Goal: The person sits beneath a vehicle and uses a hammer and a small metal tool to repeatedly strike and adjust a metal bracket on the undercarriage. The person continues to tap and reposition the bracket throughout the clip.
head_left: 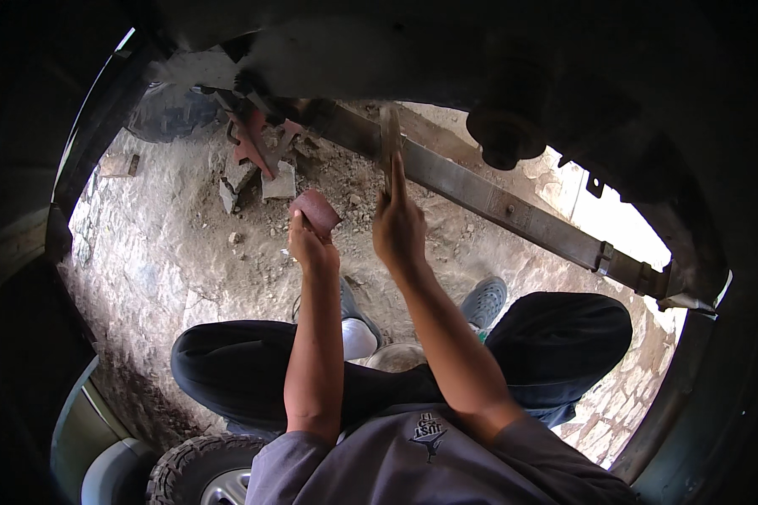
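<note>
Sanding looks like the step in hand: the left hand grips a reddish abrasive pad just below the leaf spring, while the right hand pinches a thin strip against it. Next, the pad likely needs pressing onto the steel.

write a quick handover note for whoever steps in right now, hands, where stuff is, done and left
Left hand: raised, gripping a reddish-brown block.
Right hand: raised to the leaf spring, holding a thin, blurred tool against it.
Person sits cross-legged on rocky ground under the vehicle. A red jack stand rests on stone blocks at the spring's far end; a tyre lies by the left side.
Done: vehicle propped up.
Left: cannot tell how far the spring work has got.
</note>
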The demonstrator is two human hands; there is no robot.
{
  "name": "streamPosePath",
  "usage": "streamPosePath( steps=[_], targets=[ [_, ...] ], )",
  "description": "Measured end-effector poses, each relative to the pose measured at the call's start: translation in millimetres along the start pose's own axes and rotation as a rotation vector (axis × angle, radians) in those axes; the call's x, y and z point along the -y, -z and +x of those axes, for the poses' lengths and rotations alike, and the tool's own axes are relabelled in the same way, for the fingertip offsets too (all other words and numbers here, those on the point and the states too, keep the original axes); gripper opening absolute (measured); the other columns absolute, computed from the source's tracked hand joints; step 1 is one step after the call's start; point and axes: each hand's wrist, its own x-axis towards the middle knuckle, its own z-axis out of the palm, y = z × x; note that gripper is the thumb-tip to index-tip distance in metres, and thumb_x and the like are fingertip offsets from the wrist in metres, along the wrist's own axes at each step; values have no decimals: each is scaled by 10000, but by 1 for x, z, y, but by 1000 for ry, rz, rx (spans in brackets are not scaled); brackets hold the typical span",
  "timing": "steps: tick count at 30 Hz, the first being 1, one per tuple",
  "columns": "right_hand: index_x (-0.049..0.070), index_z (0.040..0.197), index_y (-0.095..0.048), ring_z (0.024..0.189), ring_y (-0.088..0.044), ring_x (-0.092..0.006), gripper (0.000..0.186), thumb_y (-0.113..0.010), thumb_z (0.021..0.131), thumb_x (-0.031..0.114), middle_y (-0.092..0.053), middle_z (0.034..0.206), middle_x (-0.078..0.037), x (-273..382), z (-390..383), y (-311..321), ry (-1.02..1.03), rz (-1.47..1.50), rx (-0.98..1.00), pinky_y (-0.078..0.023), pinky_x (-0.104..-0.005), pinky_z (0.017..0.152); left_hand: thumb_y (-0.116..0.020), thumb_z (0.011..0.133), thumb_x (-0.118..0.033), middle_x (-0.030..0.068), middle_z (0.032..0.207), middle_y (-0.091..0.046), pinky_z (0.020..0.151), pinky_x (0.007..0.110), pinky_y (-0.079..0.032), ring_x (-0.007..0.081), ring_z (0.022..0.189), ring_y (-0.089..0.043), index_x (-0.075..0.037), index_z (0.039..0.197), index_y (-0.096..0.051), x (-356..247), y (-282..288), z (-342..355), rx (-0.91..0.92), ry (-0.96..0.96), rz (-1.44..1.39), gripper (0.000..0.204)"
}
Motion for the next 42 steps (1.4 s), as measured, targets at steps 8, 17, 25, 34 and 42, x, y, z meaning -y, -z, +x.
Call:
streamPosePath(
  steps=[8, 17, 25, 34, 42],
  targets=[
    [207, 1705, -188, 1005, -731, -488, 809, -628, 1030, 131, -743, 1127, -299, 10, 81, 0, -113, -98, 111, -579, -583, 871, -614, 1082, -290, 67, 1262, -656, 917, 384, -561, 209, 1109, -668, -67, 1334, -594, -5, -17, -7, 28, -50, -14, 338],
    [96, 1604, -347, 918, -717, -512, 590, -564, 1059, 152, -737, 1015, -303, -1, -14, 19, 56, 0, -26, -573, -586, 793, -634, 1060, -294, 77, 1295, -630, 957, 406, -530, 228, 1112, -641, -70, 1338, -582, -4, -6, -12, -58, -41, 122, 361],
    [228, 1705, -200, 1045, -708, -524, 742, -567, 1063, 180, -731, 1150, -322, 18, 76, 17, -92, -132, 156, -550, -597, 930, -652, 1045, -300, 55, 1195, -680, 906, 386, -508, 199, 1070, -652, -82, 1286, -626, -13, -35, -31, -2, -81, 165, 326],
    [254, 1689, -271, 1131, -710, -461, 746, -627, 1044, 135, -690, 1342, -248, -41, -3, 62, 104, -43, 99, -588, -547, 931, -623, 1071, -246, 29, 1125, -705, 830, 338, -514, 153, 969, -674, -93, 1258, -660, -21, -27, -29, 41, -102, 193, 245],
    [207, 1655, -379, 999, -760, -400, 619, -606, 1081, 250, -739, 1214, -251, -92, -9, 72, -36, 122, -53, -572, -479, 836, -629, 1076, -254, 19, 1133, -715, 849, 315, -506, 140, 982, -670, -95, 1260, -677, -27, -23, -27, -20, -124, 215, 248]
  ],
)
